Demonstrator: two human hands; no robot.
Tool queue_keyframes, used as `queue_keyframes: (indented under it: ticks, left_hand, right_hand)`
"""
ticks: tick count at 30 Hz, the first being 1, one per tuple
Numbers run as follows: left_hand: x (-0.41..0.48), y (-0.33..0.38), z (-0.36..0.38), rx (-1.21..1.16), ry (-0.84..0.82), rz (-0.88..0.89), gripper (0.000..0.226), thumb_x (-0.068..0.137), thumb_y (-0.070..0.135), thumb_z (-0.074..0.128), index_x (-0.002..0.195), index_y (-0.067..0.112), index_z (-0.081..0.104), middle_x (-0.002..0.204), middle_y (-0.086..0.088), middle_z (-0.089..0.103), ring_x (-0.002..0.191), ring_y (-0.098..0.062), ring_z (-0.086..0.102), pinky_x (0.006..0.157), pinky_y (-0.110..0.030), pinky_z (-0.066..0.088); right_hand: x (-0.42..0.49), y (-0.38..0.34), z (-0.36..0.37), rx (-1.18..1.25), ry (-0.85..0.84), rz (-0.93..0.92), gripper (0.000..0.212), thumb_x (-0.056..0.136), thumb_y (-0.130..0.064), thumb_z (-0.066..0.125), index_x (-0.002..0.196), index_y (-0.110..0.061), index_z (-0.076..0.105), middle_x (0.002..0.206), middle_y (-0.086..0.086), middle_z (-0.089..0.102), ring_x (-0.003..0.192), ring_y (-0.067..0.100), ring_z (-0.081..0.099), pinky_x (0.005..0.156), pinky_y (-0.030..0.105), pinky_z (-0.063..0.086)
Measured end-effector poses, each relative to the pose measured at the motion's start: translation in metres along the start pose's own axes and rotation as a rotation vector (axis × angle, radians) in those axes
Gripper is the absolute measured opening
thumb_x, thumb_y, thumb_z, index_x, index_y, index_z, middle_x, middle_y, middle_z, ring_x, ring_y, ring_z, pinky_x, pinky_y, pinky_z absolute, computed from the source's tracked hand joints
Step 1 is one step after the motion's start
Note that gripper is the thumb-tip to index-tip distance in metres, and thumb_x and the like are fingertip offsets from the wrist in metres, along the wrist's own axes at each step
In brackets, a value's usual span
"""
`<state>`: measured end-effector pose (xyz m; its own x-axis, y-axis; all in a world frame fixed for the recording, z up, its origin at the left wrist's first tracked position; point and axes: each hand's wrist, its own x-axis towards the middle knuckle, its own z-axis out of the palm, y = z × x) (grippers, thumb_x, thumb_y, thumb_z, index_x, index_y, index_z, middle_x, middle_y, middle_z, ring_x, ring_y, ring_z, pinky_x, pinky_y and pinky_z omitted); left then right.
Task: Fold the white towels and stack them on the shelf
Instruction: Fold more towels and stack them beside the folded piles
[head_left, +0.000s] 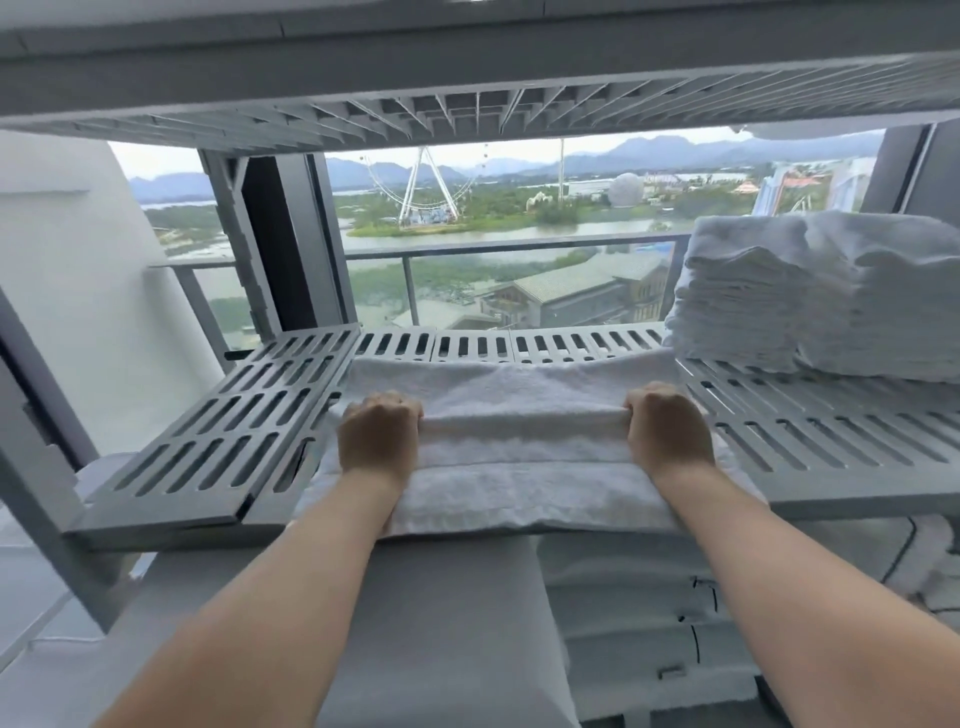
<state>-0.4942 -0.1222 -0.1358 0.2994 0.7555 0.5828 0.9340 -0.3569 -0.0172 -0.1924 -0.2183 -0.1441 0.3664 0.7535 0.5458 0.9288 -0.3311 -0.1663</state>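
- High-rise hotel or resort linen corner, I judge: grey slotted plastic shelf (218, 431) in front of me.
- Stack of folded white towels (810, 296) at its right end; more white linen (639, 597) on the tier below.
- Behind: glass balcony railing (467, 249), Ferris wheel (426, 182), water, hills.

No legible text, label, brand or number appears on anything before me, neither on the grey slotted plastic shelf (831, 436) nor the folded white terry towels (519, 467).
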Motion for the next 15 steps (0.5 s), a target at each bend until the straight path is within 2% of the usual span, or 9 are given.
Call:
queue_keyframes:
  ticks: [2, 6, 9, 11, 15]
  left_hand:
    - [-0.001, -0.001, 0.003, -0.015, 0.021, 0.010, 0.015, 0.094, 0.009, 0.062, 0.095, 0.019, 0.073, 0.088, -0.001, 0.068, 0.078, -0.017, 0.062, 0.076, -0.028, 0.056]
    - [0.001, -0.003, 0.010, -0.091, 0.028, 0.021, 0.034, 0.090, -0.007, 0.054, 0.109, 0.016, 0.069, 0.101, -0.008, 0.061, 0.090, -0.027, 0.062, 0.076, -0.037, 0.058]
    - [0.005, -0.010, 0.016, -0.117, -0.033, -0.091, 0.041, 0.092, 0.000, 0.049, 0.124, 0.022, 0.064, 0.114, -0.009, 0.059, 0.106, -0.026, 0.056, 0.094, -0.040, 0.053]
    - [0.005, -0.012, 0.018, -0.066, -0.040, -0.188, 0.034, 0.095, 0.010, 0.046, 0.120, 0.022, 0.066, 0.115, -0.010, 0.062, 0.109, -0.027, 0.056, 0.098, -0.042, 0.049]
    - [0.006, -0.011, 0.020, -0.086, 0.039, -0.231, 0.022, 0.097, 0.011, 0.053, 0.102, 0.007, 0.074, 0.105, -0.013, 0.062, 0.101, -0.028, 0.058, 0.090, -0.037, 0.055]
  right_hand:
    - [-0.001, 0.000, 0.000, -0.006, 0.012, 0.016, 0.027, 0.083, 0.010, 0.051, 0.084, -0.006, 0.073, 0.083, 0.013, 0.065, 0.079, 0.031, 0.063, 0.067, 0.032, 0.050]
    - [-0.002, -0.001, 0.001, 0.005, -0.014, 0.076, 0.026, 0.085, 0.007, 0.051, 0.081, -0.009, 0.071, 0.080, 0.010, 0.066, 0.073, 0.029, 0.062, 0.061, 0.028, 0.041]
    - [-0.001, 0.000, 0.001, -0.008, -0.066, 0.112, 0.028, 0.083, 0.007, 0.048, 0.074, -0.011, 0.067, 0.067, 0.006, 0.058, 0.066, 0.026, 0.057, 0.060, 0.027, 0.039]
    - [-0.003, 0.001, 0.001, -0.036, -0.104, 0.135, 0.028, 0.081, 0.008, 0.049, 0.071, -0.012, 0.065, 0.061, 0.003, 0.053, 0.061, 0.025, 0.053, 0.058, 0.028, 0.040]
    - [0.000, 0.000, 0.000, -0.083, -0.128, 0.155, 0.028, 0.080, 0.009, 0.050, 0.068, -0.011, 0.065, 0.055, 0.001, 0.047, 0.056, 0.023, 0.048, 0.057, 0.027, 0.038]
